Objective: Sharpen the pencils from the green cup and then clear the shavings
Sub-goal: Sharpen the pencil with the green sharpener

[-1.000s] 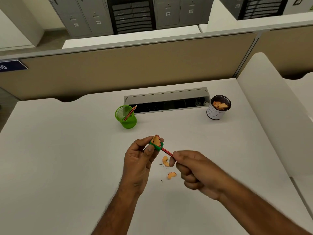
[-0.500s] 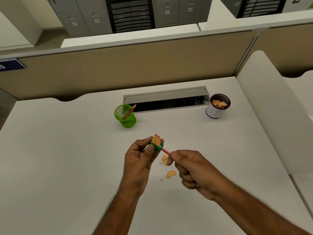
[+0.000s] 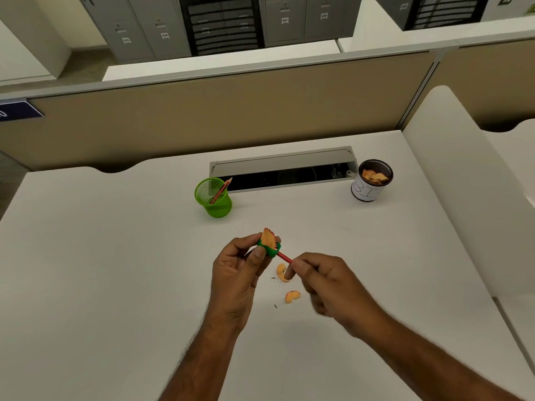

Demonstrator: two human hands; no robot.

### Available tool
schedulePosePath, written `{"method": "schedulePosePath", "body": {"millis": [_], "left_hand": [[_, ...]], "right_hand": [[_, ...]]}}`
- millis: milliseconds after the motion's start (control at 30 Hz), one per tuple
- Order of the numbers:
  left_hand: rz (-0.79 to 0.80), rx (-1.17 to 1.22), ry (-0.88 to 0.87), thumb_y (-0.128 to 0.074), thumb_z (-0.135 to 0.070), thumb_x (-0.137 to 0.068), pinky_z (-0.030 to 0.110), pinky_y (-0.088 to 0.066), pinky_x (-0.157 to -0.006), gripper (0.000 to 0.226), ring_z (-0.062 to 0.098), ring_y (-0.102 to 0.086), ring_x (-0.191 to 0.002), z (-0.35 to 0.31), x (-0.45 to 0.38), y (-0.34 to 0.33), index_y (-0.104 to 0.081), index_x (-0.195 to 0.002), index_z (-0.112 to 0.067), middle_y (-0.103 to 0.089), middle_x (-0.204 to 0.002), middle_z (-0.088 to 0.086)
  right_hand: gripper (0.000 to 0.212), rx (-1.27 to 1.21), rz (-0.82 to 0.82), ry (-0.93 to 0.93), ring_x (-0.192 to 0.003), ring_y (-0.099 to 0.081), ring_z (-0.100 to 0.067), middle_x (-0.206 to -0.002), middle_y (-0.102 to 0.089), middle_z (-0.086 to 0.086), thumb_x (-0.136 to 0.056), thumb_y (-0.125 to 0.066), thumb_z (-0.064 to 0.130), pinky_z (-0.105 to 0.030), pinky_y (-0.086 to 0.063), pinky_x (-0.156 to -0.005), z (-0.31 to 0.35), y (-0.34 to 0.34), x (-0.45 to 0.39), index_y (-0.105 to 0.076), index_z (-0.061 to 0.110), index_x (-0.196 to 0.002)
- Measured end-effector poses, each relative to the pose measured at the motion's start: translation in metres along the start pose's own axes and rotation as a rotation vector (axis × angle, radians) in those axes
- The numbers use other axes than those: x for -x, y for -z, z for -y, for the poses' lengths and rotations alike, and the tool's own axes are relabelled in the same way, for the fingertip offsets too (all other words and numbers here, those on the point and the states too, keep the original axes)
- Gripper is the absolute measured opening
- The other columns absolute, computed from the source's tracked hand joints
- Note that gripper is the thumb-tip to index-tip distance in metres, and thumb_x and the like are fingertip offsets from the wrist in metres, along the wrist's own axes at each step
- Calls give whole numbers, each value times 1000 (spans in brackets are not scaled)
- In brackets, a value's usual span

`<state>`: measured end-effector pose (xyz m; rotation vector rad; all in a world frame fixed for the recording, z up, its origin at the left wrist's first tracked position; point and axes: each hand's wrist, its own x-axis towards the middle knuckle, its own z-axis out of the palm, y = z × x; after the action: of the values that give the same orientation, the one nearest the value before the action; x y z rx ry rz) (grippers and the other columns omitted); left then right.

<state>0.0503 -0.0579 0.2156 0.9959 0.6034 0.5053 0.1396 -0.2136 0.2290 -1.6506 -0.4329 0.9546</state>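
Note:
My left hand pinches a small green sharpener above the white desk, and a fan of orange shaving stands out of its top. A red pencil is pushed into the sharpener, with my right hand gripping its other end. Two curled orange shavings and dark specks lie on the desk under my hands. The green mesh cup stands behind, with one red pencil leaning in it.
A black mesh cup with a white label holds orange shavings at the right. An open grey cable tray runs between the two cups. A beige partition closes the back, and a white divider rises on the right.
My right hand has turned on the pencil and slid slightly towards the sharpener, showing less red shaft. The shaving fan on the sharpener looks a little larger. The left hand stays in place.

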Motion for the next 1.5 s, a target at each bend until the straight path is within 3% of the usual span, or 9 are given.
{"method": "schedulePosePath", "body": {"millis": [67, 133, 233, 300, 567, 933, 1100, 1233, 1500], "left_hand": [[15, -10, 10, -66, -12, -84, 35, -61, -91, 27, 33, -74, -111, -2, -2, 3, -71, -110, -10, -78, -114, 10], [39, -10, 20, -66, -12, -83, 34, -61, -90, 24, 32, -74, -110, -4, -3, 5, -75, -106, -15, -79, -113, 9], [112, 18, 50, -78, -23, -80, 31, -61, -87, 18, 27, -75, -108, -10, -7, 7, -80, -97, -24, -79, -111, 7], [176, 48, 72, -92, -37, -68, 29, -61, -84, 36, 23, -76, -106, -12, -10, 10, -80, -99, -23, -79, -111, 7], [18, 115, 21, -73, -22, -76, 25, -62, -80, 24, 17, -77, -99, -17, -18, 8, -78, -99, -21, -81, -105, 3], [129, -863, -323, -65, -3, -97, 21, -55, -100, 30, 4, -66, -116, -7, -22, 21, -74, -121, -19, -72, -120, -10], [4, -536, -132, -65, -7, -97, 24, -58, -93, 27, 11, -73, -111, -9, -15, 14, -74, -113, -26, -79, -112, -8], [-28, -251, -61, -65, -14, -92, 31, -60, -94, 23, 21, -75, -111, -11, -8, 8, -69, -115, -13, -78, -114, 0], [3, -262, -66, -64, -5, -95, 45, -55, -100, 23, 26, -74, -114, -8, -2, 8, -69, -114, -16, -78, -117, 2]], "right_hand": [[32, -502, 137, -316, -44, -16, -8, -60, -25, 5, -108, -52, 33, -22, -19, -40, 5, -1, 0, -70, 12, -92], [29, -745, 243, -449, -40, -14, -6, -59, -22, 6, -104, -56, 35, -18, -20, -34, 7, -1, 0, -68, 12, -91], [29, -870, 323, -496, -34, -19, -5, -54, -23, 8, -99, -59, 37, -17, -29, -31, 8, -5, 3, -66, 14, -82], [33, -881, 332, -497, -32, -23, -4, -52, -25, 7, -100, -56, 38, -19, -36, -33, 10, -8, 6, -65, 15, -79], [37, -641, 322, -358, -33, -28, -9, -56, -30, -2, -105, -53, 39, -29, -52, -46, 7, -2, 11, -67, 8, -90], [32, -556, 275, -281, -37, -29, -11, -59, -34, -5, -104, -55, 33, -31, -52, -50, -10, 10, 9, -68, 5, -95], [28, -372, 194, -202, -42, -29, -17, -63, -37, -7, -102, -58, 30, -36, -56, -57, -12, 12, 6, -69, 4, -97], [21, -232, 135, -128, -42, -32, -20, -62, -40, -8, -104, -61, 22, -38, -56, -57, -11, 12, 3, -69, 4, -97], [14, -19, 65, -55, -42, -42, -19, -59, -52, -4, -102, -65, 21, -39, -57, -55, 0, 12, -1, -70, 10, -95]]}}
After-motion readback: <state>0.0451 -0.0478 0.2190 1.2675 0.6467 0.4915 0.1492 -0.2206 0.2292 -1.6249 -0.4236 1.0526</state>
